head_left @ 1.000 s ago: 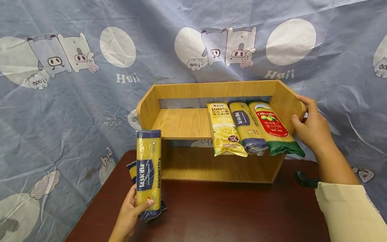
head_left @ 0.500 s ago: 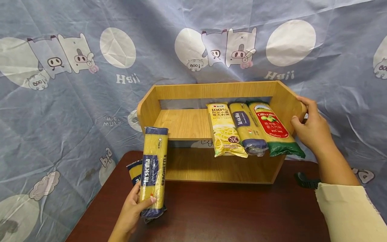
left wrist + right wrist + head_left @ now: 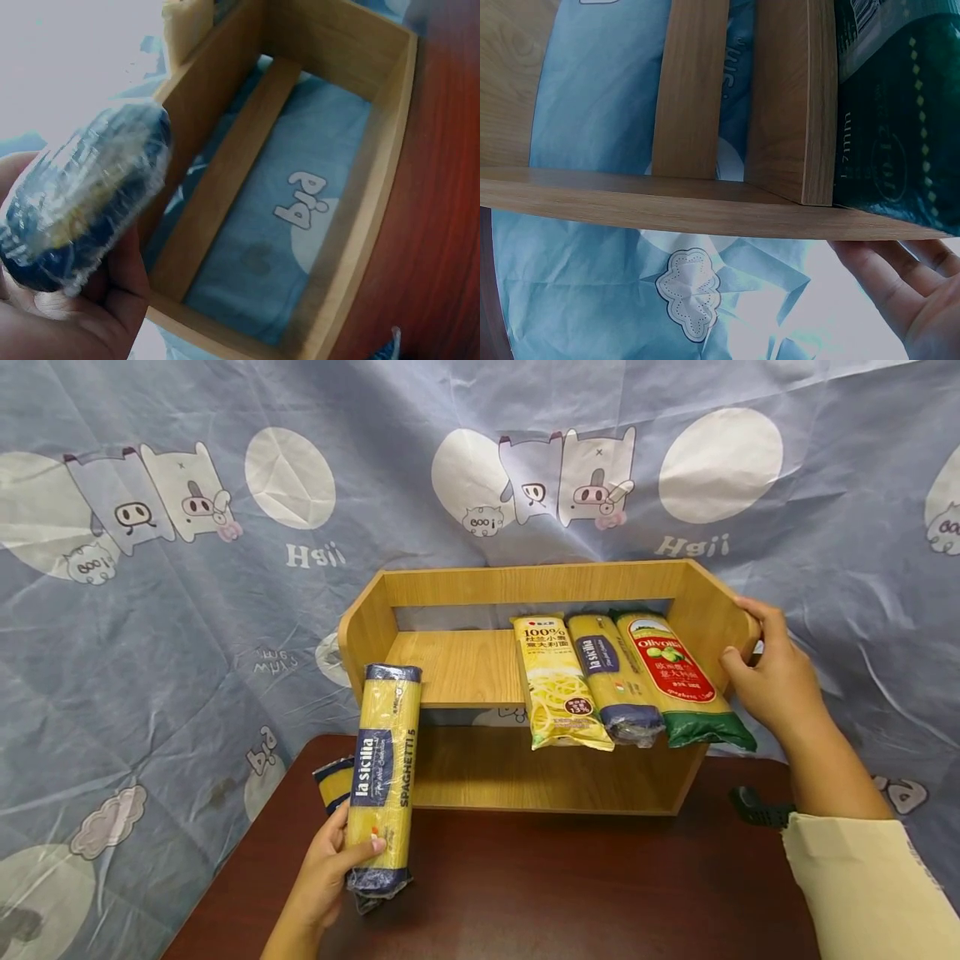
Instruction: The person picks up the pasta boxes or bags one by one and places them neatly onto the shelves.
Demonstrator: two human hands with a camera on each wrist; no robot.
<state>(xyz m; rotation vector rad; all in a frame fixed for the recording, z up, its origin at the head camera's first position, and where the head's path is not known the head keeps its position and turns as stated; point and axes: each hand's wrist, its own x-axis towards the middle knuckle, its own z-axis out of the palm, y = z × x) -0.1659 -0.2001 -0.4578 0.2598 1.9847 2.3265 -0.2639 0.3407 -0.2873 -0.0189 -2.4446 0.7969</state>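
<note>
wood-grain two-tier desktop shelf (image 3: 540,583) standing on a dark red-brown table (image 3: 570,893), in front of a blue cartoon-print cloth backdrop (image 3: 150,610). left hand (image 3: 324,877): fingers and thumb wrapped round the lower part of a la sicilia spaghetti packet (image 3: 381,777), held nearly upright above the table, just left of and in front of the shelf's left side panel; the left wrist view shows the packet's dark blue end (image 3: 79,214) in the palm. right hand (image 3: 772,681): fingers curled over the shelf's right side panel, gripping its edge. upper tier, right half: three pasta packets side by side and touching, their near ends overhanging the front edge: a yellow packet with chinese lettering (image 3: 558,681), a second la sicilia packet (image 3: 611,681), and an olivoila packet (image 3: 682,681). one further blue-and-yellow packet (image 3: 332,781) lies on the table behind the held one. judged progress: three packets shelved, one in hand, one waiting; the left half of the upper tier is free.
</note>
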